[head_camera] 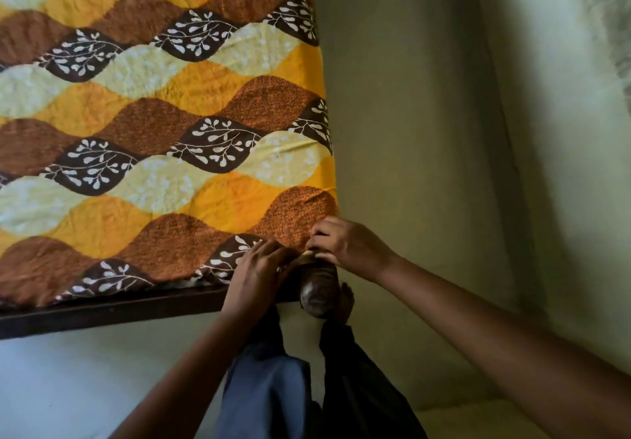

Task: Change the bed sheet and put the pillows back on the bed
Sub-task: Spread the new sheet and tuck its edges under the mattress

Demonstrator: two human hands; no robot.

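A single wide-angle head camera is looking forward and steeply down from above the near right corner of the bed (102, 315). It is sitting close to the bed: the wall (426, 131) is running along the bed's right side, and the wearer's legs (273, 387) are showing below the bed's near edge.

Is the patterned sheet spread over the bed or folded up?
Spread: the sheet lies flat across the bed, pattern unbroken to its edges; right hand pinches its corner.

- orange-brown leaf-patterned bed sheet (164, 124): near corner hidden beneath left hand (254, 276) and right hand (345, 245)
- dark rounded wooden bedpost (319, 297) below right hand: top covered, blurred
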